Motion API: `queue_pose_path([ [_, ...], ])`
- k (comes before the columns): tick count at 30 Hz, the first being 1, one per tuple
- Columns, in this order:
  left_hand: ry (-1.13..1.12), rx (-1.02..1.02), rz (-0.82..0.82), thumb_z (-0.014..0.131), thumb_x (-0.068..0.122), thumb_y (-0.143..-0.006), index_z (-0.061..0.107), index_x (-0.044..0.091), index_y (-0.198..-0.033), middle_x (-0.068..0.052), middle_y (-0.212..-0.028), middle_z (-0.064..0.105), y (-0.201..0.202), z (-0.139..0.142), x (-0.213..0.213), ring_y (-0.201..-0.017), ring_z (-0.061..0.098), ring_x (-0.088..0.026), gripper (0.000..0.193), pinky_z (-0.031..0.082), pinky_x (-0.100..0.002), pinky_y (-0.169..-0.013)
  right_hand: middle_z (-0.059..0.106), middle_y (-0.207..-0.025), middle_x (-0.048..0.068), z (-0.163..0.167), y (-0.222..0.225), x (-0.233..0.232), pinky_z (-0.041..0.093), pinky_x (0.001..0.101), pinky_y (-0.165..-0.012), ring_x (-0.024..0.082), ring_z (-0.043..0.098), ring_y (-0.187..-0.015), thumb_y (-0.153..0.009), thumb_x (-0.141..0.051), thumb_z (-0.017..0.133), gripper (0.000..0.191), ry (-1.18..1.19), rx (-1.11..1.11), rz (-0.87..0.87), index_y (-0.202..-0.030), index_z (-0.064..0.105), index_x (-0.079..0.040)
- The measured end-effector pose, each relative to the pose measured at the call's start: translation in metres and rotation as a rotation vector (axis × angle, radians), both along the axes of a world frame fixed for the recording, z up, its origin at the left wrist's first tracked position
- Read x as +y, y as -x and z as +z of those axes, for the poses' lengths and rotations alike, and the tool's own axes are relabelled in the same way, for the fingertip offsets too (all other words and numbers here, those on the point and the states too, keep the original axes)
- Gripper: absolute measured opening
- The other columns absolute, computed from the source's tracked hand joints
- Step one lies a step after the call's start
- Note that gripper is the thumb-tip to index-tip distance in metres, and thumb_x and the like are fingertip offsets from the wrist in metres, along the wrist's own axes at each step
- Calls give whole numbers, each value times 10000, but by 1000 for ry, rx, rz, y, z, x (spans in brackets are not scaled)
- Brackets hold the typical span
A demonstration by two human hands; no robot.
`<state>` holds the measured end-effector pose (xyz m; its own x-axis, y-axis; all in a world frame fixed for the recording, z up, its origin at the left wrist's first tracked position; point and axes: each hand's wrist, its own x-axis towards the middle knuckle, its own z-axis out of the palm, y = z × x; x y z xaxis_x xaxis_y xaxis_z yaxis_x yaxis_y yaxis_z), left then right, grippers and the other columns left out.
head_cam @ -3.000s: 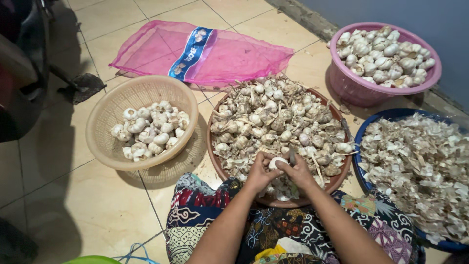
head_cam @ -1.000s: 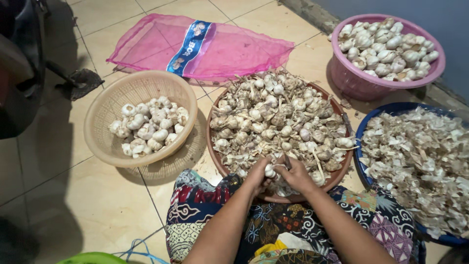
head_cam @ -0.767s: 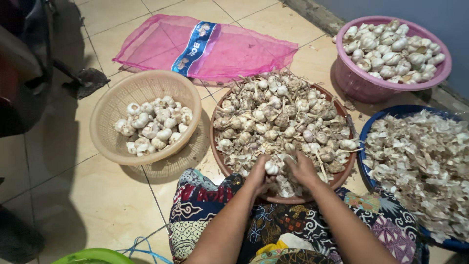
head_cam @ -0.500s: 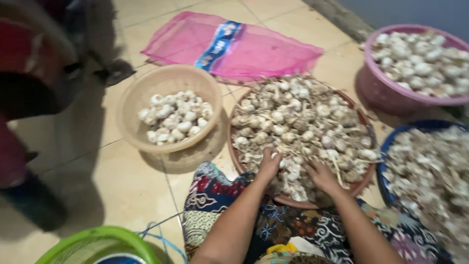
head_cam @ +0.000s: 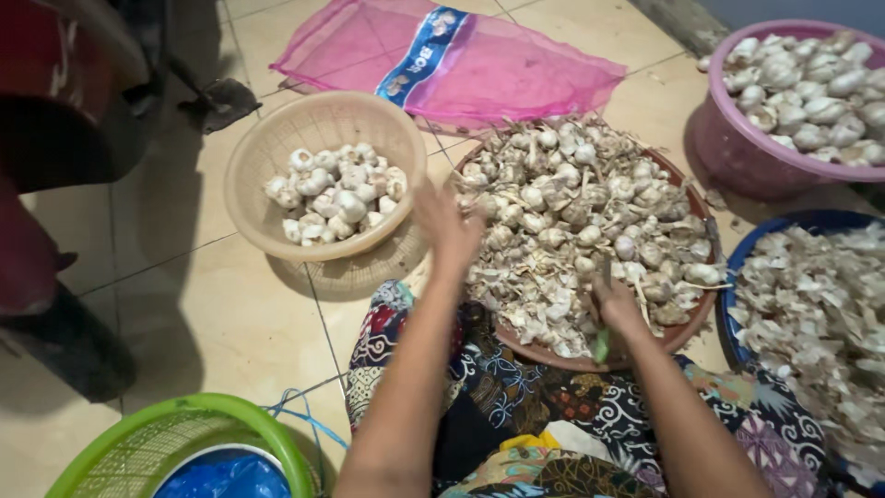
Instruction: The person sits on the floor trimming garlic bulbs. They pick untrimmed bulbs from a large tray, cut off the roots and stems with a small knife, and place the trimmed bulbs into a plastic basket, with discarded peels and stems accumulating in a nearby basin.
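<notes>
Head view: a person seated on a tiled floor (head_cam: 212, 304) sorts garlic from a heaped brown tray (head_cam: 687, 327), the landmark here. The left hand (head_cam: 447, 221) is lifted over the tray's left edge, between it and the tan basket (head_cam: 277, 157) of cleaned bulbs (head_cam: 336, 194); it is blurred, so whether its grip is clenched on a bulb or released cannot be told. The right hand (head_cam: 616, 309) rests at the tray's near edge among the unpeeled garlic (head_cam: 590, 212), fingers curled down into loose skins; what it grasps, if anything, is hidden. Right of the tray sits a blue basin (head_cam: 747, 267) of papery peelings (head_cam: 820, 314); beyond the tray to the right, a pink basin (head_cam: 737, 148) of bulbs; beyond it to the left, a pink mesh sack (head_cam: 498, 74). A green basket (head_cam: 184, 424) lies left of the person's patterned skirt (head_cam: 516, 406). The risk, as judged: anything carried in the raised hand could fall on the bare floor in the gap between tray and tan basket and roll away.
</notes>
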<state>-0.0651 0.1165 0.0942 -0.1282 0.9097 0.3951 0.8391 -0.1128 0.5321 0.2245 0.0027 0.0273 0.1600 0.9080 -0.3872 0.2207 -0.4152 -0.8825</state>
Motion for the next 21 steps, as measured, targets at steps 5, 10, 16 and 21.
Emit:
queue_pose_path([
  [5,617,-706,-793,735,481,-873,275,-6,-1542,-316,-1492,425,-96,-49,-82,-1397,424,-398,947,365,-531,-1142,634,-1040,132,34,20,9,491,391,-791,226,575,-898,-1104,-493,480,568,-334,413,-40,-1391,623,-24],
  [10,656,-810,-671,589,255,-995,539,31,-1349,-124,-1086,717,-84,-62,-67,-848,725,-209,422,595,-383,-761,544,-1382,152,57,35,21,522,400,-966,262,584,-1221,-978,-589,420,709,-361,236,-3,-1534,390,-151],
  [16,378,-627,-295,584,298,-1012,575,46,-1253,-233,-1034,718,-32,-84,-37,-937,700,-379,349,542,-475,-801,312,-1576,167,27,65,-4,454,575,-1007,369,359,-1409,-934,-664,570,797,106,-962,416,-1576,282,-291],
  [21,305,-594,-427,599,316,-991,578,53,-1226,-262,-1076,705,-45,-89,-40,-1025,673,-457,353,527,-498,-852,376,-1523,166,4,102,-33,515,540,-949,428,408,-1329,-854,-565,675,663,-119,-1081,621,-1418,522,-252],
])
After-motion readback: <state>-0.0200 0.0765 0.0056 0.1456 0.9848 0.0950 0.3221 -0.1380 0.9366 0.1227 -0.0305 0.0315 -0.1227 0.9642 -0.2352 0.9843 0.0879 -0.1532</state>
